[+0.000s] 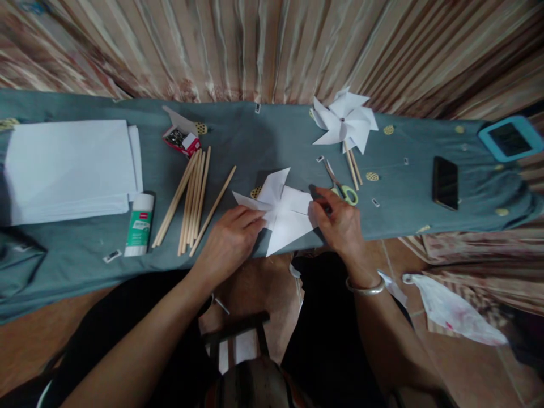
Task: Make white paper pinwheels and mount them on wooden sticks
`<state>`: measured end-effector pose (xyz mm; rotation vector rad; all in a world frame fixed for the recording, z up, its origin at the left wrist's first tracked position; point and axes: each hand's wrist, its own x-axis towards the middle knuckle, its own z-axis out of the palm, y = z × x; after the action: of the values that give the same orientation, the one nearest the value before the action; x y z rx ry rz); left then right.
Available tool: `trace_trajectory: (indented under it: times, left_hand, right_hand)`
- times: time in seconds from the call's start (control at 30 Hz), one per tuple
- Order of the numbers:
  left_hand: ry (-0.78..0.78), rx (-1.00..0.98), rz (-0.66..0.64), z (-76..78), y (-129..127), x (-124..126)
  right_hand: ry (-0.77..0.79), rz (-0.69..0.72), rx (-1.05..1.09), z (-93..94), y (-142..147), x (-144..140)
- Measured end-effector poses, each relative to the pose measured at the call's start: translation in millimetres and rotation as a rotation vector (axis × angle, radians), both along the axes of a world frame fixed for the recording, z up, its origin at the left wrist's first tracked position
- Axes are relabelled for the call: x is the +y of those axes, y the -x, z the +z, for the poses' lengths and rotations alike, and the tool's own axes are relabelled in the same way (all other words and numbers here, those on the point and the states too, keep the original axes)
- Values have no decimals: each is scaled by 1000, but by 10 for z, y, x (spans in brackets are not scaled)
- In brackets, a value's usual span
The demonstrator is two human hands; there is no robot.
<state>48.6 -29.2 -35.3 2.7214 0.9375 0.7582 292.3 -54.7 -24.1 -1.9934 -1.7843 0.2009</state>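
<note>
A white paper pinwheel point(283, 212) without a stick lies near the front edge of the table, its blades partly folded. My left hand point(233, 235) grips its left side, with thumb and fingers pressed together on the paper. On the opposite side, my right hand point(340, 222) pinches the right blade, index finger bent over it. Just beyond that hand, scissors point(343, 189) with light green handles lie with their blades pointing away. Several wooden sticks point(193, 204) are spread left of my left hand, a single one nearest to it.
Stacked white paper point(70, 170) and a green glue stick point(139, 225) are on the left. A small red box point(182, 139) of metal pins stands behind the sticks. Finished pinwheels point(346, 120) lie at the back; a phone point(445, 182) and a blue-framed device point(510, 139) are farther right.
</note>
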Motion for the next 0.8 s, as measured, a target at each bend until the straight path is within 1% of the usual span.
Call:
trace_trajectory:
  times: [0.17,0.3,0.4,0.5,0.63,0.73,0.8]
  left_hand:
    - [13,21,29,-7,11,61]
    - [2,2,46,-15,13,79]
    - [-7,-38,58,-7,-21,35]
    - [-12,-73,0,8,-97,-67]
    - [23,-5,-95,16,-202,-199]
    - [30,57,-104,13,-237,-231]
    - [15,70,-98,8,-242,-230]
  right_hand:
    - [87,-51,76,56,-2,-81]
    - [142,-56,85,90,-13,-120]
    - [166,-52,90,112,-2,-146]
    - [188,-48,83,120,33,-172]
    - [213,-11,-19,116,76,-217]
    - [207,20,-144,130,83,-250]
    - [146,37,-181,150,74,-262]
